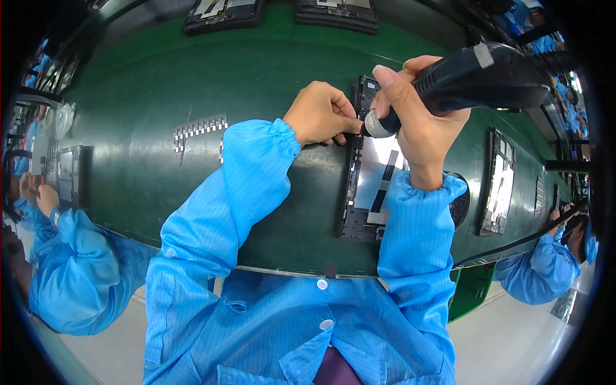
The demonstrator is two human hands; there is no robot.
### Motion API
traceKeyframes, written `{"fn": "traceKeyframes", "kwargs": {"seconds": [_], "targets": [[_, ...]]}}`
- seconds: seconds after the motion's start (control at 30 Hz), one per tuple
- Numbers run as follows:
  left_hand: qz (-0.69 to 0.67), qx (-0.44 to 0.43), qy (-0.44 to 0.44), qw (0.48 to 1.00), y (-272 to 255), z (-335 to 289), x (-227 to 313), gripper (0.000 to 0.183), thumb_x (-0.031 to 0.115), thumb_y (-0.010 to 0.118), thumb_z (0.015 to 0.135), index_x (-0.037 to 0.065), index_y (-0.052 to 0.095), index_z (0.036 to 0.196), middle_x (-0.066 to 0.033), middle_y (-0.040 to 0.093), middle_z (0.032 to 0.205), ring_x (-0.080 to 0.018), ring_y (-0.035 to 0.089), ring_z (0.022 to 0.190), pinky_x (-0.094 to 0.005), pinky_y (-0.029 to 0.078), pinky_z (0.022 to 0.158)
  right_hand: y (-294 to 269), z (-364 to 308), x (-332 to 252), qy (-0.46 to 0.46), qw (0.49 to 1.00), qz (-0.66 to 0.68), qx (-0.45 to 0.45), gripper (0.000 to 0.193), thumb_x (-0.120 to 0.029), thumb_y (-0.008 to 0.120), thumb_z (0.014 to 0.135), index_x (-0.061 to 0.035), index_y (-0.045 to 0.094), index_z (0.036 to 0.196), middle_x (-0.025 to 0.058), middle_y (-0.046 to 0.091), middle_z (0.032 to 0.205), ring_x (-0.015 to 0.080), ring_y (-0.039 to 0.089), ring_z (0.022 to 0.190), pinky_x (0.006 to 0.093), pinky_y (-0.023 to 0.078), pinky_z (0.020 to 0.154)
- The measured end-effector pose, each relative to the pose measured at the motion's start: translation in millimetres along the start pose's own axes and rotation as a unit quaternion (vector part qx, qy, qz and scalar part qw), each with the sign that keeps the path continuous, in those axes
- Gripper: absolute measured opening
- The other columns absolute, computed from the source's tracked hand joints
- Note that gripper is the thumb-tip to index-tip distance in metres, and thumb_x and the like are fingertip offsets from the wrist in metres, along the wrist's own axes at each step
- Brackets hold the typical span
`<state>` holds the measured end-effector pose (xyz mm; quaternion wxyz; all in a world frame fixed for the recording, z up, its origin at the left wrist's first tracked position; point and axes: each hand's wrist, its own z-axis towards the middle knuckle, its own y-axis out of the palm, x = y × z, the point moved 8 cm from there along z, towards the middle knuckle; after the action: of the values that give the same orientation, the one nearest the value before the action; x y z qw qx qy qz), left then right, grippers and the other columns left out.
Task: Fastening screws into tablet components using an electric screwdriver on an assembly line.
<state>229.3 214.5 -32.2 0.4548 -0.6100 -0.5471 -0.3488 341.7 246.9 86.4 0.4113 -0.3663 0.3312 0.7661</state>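
At the middle of the green worktop (141, 83), a dark-framed device panel (372, 174) lies just in front of the person, silver sheet facing up, its upper right part under the right hand. Right hand (425, 122) has its fingers wrapped around a thick black hand tool (481, 83) with pale tape near the nose. Left hand (321, 114) is at the panel's left edge, thumb and index finger pinched together, right beside the tool's tip; cannot tell if a small piece sits between them. Step in hand looks like close work on one spot along that edge, both hands meeting there. Next move probably calls for lining the tip up with the spot, tool steady, left fingers kept clear of the nose. Strip of small parts (205, 126) sits left on the worktop, well apart from the panel; a second bit of it is partly behind the left sleeve (240, 179). Hard to make out: whether the tip touches the panel, since fingers and nose crowd the spot. Right sleeve (417, 237) covers part of the panel's lower right and a round dark thing (459, 204); two further panels (224, 14) are cut off at the top.
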Motion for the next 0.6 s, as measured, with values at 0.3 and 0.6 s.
{"fn": "traceKeyframes", "kwargs": {"seconds": [0.3,0.6], "targets": [[0.118,0.084,0.141,0.979,-90,-29,36,0.013,0.006,0.069,0.075,-0.002,0.066,0.085,-0.0088,0.065,0.072,-0.0123,0.063,0.066,-0.0242,0.050,0.056,8,-4,-3,0.021,1.000,-0.015,-0.005,0.022,0.003,0.072,0.070,0.0015,0.057,0.086,0.0057,0.060,0.063,0.0098,0.057,0.051,0.0204,0.044,0.047],[0.343,0.152,0.105,0.921,-108,-88,-6,0.039,0.016,0.083,0.055,0.002,0.066,0.087,-0.0059,0.057,0.079,-0.0121,0.050,0.058,-0.0267,0.043,0.053,0,0,-24,-0.006,1.000,-0.005,-0.003,0.024,0.003,0.072,0.070,-0.0006,0.057,0.088,0.0049,0.059,0.063,0.0096,0.056,0.050,0.0205,0.044,0.046]]}}
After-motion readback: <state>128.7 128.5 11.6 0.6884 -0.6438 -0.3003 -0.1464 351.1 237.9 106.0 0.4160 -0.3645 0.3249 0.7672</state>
